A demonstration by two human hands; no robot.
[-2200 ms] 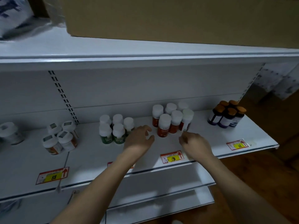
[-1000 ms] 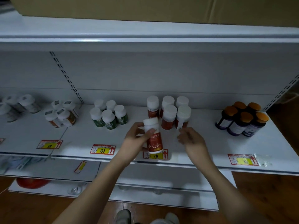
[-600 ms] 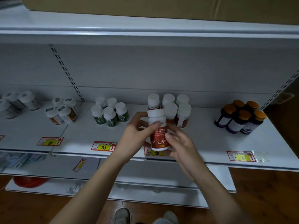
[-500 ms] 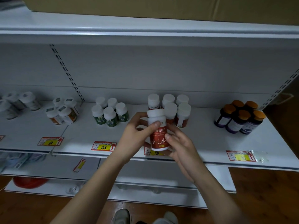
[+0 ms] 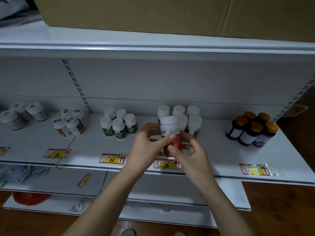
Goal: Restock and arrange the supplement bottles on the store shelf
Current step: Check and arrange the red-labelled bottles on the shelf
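Now both hands clasp the red-labelled bottle (image 5: 170, 133), upright above the shelf (image 5: 213, 154) front: left hand (image 5: 146, 147) gripping at nine o'clock, right hand (image 5: 189, 152) pinching at four o'clock, red bottle cluster (image 5: 190, 120) just behind.

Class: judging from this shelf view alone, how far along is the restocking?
Done: green-label bottles, purple bottles and orange-label bottles stand grouped above price tags. In hand: left hand and right hand both hold one red-label bottle. Left: setting it among the red-label group.
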